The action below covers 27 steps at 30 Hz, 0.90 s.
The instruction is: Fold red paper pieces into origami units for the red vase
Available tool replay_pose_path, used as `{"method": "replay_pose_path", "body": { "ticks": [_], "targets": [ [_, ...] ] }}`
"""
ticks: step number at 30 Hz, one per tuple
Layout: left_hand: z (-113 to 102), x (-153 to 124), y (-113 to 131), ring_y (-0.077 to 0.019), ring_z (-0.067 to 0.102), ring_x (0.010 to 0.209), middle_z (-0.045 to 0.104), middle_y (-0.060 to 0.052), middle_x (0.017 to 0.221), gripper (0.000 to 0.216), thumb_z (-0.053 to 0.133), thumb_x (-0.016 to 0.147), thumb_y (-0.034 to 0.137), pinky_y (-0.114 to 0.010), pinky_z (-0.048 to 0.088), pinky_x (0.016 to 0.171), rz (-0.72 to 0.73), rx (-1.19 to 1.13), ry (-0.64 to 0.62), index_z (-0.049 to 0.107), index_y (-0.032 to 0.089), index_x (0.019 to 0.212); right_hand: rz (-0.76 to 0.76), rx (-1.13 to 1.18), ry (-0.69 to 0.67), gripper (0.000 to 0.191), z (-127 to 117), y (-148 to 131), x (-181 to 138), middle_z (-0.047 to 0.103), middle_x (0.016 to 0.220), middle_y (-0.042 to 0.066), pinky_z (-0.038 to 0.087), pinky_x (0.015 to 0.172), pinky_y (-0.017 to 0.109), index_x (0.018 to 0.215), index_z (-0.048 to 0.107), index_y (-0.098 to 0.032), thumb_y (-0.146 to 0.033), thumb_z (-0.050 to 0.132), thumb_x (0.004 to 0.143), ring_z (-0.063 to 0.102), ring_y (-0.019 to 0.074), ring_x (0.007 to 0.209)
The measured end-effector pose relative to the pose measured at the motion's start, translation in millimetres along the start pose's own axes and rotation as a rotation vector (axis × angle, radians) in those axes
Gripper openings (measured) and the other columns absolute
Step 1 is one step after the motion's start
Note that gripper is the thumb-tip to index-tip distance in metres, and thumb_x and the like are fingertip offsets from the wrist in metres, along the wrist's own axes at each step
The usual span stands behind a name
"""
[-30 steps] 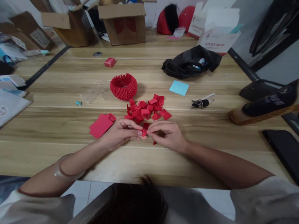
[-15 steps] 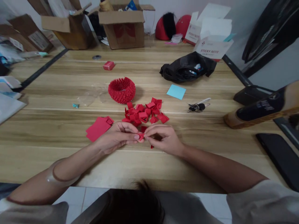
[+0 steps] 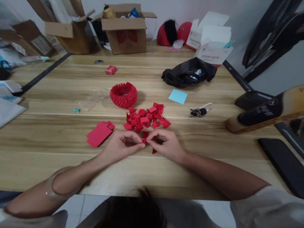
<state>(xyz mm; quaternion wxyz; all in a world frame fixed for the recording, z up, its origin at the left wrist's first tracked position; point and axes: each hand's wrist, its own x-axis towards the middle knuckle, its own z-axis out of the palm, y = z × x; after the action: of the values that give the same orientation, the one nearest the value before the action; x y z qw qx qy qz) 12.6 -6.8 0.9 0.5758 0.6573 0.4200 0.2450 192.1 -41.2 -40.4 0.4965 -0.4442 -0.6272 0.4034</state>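
While close together, left hand (image 3: 122,144) and right hand (image 3: 167,143) both in fingertip pinches on red paper (image 3: 144,141).

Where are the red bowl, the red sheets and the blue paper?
Red bowl (image 3: 123,100), head view: front outer wall.
Red sheets (image 3: 98,135), head view: topmost sheet's face.
Blue paper (image 3: 178,96), head view: middle of upper face.

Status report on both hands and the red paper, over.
Left hand, right hand: both pinching small red paper piece. Heaped red pieces just beyond. Nothing visibly blocking either hand.
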Motion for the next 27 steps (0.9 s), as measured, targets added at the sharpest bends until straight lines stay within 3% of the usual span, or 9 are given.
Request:
{"method": "replay_pose_path", "body": {
  "ticks": [6, 12, 18, 23, 27],
  "targets": [
    [2.1, -0.7, -1.9, -0.0119, 0.064, 0.061, 0.067, -0.002, 0.065, 0.013, 0.073, 0.068, 0.021, -0.018, 0.050, 0.059, 0.057, 0.003, 0.095, 0.062, 0.014, 0.070, -0.150, -0.119, 0.022, 0.005, 0.5, -4.4, -1.8, 0.065, 0.069, 0.003, 0.049, 0.054, 0.022, 0.073, 0.061, -0.017, -0.016, 0.060, 0.078, 0.059, 0.0111, 0.059],
    [5.0, -5.7, 5.2, -0.0093, 0.059, 0.052, 0.062, 0.001, 0.057, 0.016, 0.073, 0.065, 0.019, -0.016, 0.048, 0.051, 0.066, 0.022, 0.186, 0.058, 0.014, 0.062, -0.495, -0.287, -0.008, 0.013, -1.4, -6.1, -2.3, 0.071, 0.080, 0.005, 0.055, 0.078, 0.031, 0.081, 0.066, -0.020, -0.017, 0.054, 0.085, 0.065, 0.0147, 0.078],
    [-0.3, -1.9, 5.0, -0.0089, 0.062, 0.052, 0.065, 0.001, 0.056, 0.016, 0.075, 0.066, 0.019, -0.014, 0.049, 0.051, -0.012, -0.186, 0.093, 0.060, 0.013, 0.067, -0.704, -0.506, -0.045, 0.019, -5.3, -6.2, -3.2, 0.070, 0.098, 0.008, 0.054, 0.085, 0.032, 0.098, 0.066, -0.017, -0.012, 0.054, 0.085, 0.062, 0.0167, 0.095],
    [-3.9, 0.5, 0.1, -0.0096, 0.066, 0.060, 0.066, 0.003, 0.062, 0.022, 0.079, 0.063, 0.022, -0.022, 0.058, 0.067, -0.105, -0.472, 0.065, 0.061, 0.013, 0.072, -0.744, -0.575, -0.062, 0.018, -7.1, -9.1, -2.7, 0.069, 0.103, 0.010, 0.053, 0.087, 0.035, 0.095, 0.067, -0.016, -0.009, 0.055, 0.083, 0.057, 0.0197, 0.104],
    [-4.0, 0.9, 1.8, -0.0094, 0.066, 0.061, 0.067, 0.003, 0.062, 0.025, 0.082, 0.059, 0.021, -0.024, 0.059, 0.072, -0.177, -0.576, 0.053, 0.061, 0.013, 0.071, -0.726, -0.620, -0.060, 0.020, -8.1, -8.4, -4.0, 0.068, 0.107, 0.008, 0.053, 0.086, 0.039, 0.094, 0.068, -0.018, -0.008, 0.055, 0.082, 0.056, 0.0219, 0.105]
  ]
}}
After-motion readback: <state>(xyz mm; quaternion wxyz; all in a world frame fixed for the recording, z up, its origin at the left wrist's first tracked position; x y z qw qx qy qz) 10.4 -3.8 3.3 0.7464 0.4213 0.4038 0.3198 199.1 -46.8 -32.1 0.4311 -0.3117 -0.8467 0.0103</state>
